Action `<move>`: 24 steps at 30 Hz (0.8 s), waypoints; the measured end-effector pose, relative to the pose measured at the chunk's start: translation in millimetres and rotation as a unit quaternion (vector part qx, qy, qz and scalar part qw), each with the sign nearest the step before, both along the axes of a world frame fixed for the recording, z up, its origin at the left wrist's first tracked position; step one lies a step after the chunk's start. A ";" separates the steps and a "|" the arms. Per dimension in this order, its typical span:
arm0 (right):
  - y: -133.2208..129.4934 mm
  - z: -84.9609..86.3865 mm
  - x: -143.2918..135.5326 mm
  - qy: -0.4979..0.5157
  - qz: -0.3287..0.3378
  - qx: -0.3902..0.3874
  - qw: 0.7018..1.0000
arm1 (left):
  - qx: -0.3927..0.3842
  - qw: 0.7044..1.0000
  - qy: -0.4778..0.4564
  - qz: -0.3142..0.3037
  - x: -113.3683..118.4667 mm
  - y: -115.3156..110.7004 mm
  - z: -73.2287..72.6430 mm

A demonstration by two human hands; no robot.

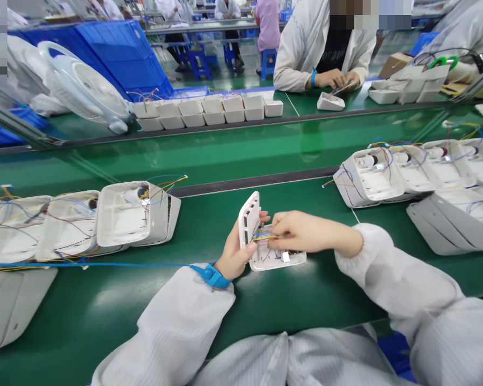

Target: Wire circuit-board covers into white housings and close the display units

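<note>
White plastic housing [279, 258] lies near the front edge of the green bench [209, 225], opened like a clamshell: base flat, long axis running left-right, hinged cover [248, 219] standing nearly upright at its left end, slotted inner face turned right. Thin coloured wires [265, 237] cross the open interior. Left hand [237, 252], blue wrist strap [212, 275], grips the raised cover, thumb on its near edge. Right hand [301, 231] closed, fingertips pinching the wires over the base. Farther left, a row of open housings [104, 220] with loose wiring; farther right, another row [406, 171]. Across the belt, a co-worker's hands [338, 79] on a similar white part [330, 102].
</note>
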State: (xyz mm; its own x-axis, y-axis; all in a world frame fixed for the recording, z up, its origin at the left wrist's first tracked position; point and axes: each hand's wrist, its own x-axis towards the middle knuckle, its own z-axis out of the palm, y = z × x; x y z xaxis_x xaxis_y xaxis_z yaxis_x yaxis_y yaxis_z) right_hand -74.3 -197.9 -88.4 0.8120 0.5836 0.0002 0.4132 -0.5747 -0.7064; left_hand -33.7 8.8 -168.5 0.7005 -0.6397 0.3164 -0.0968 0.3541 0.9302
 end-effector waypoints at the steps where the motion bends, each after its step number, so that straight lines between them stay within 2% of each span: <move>1: -2.5 -1.8 2.6 0.021 0.001 0.022 1.000 | -0.002 1.000 0.000 -0.002 0.2 0.1 -0.8; 5: -10.5 -7.5 12.0 0.091 0.031 0.097 0.991 | 0.000 1.000 -0.007 -0.005 1.3 0.9 -4.3; 8: -9.4 -10.9 13.6 0.054 0.027 0.082 0.995 | 0.012 1.000 -0.022 0.002 1.5 1.3 -4.8; 10: -6.4 -13.8 13.6 -0.016 0.039 0.044 0.998 | 0.015 0.999 -0.029 0.006 1.3 1.3 -4.4; 13: -2.4 -19.9 14.7 -0.133 0.063 -0.058 0.987 | 0.021 0.998 -0.056 0.012 0.3 1.0 -4.3; 16: -0.4 -27.1 16.7 -0.220 0.029 -0.155 0.963 | 0.052 0.993 -0.099 0.032 -2.3 0.8 -4.7; 20: 1.9 -34.9 16.3 -0.230 -0.020 -0.209 0.950 | 0.087 0.986 -0.128 0.060 -8.6 -1.2 -2.4; 24: 7.4 -36.6 11.3 -0.205 -0.053 -0.239 0.948 | 0.105 0.982 -0.149 0.053 -9.2 -2.1 3.8</move>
